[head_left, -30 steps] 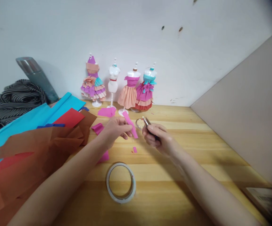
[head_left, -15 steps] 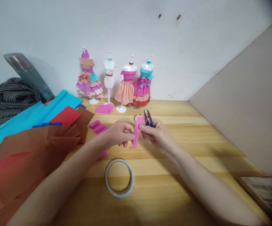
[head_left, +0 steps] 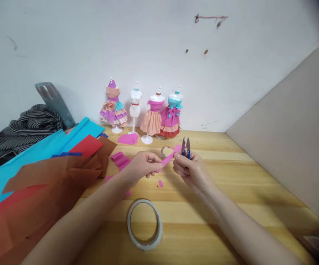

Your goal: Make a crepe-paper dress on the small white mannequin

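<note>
A narrow pink crepe paper strip [head_left: 169,158] stretches at a slant between my hands above the table. My left hand [head_left: 145,164] pinches its lower end between thumb and fingers. The upper part is pinched by my right hand [head_left: 189,166], which also holds small thread snips [head_left: 186,148] in the palm, their blades pointing up and apart. Below the strip lies a tiny pink paper scrap [head_left: 160,183] beside red bits. Behind the strip is a small roll of tape [head_left: 167,151]. Larger pink crepe paper pieces [head_left: 120,160] lie left of my left hand, partly covered by that arm.
A large tape roll [head_left: 128,221] lies flat in front. Along the wall stand several small mannequins, one with a peach skirt [head_left: 151,123] and one bare white [head_left: 134,110]. Brown paper [head_left: 51,173], blue paper [head_left: 46,143], striped cloth [head_left: 38,123] and a bottle [head_left: 56,103] occupy the left.
The strip has turned from nearly upright to slanted, stretched between both hands. A small pink scrap now shows on the table below it. The whole view has shifted, with more wall showing.
</note>
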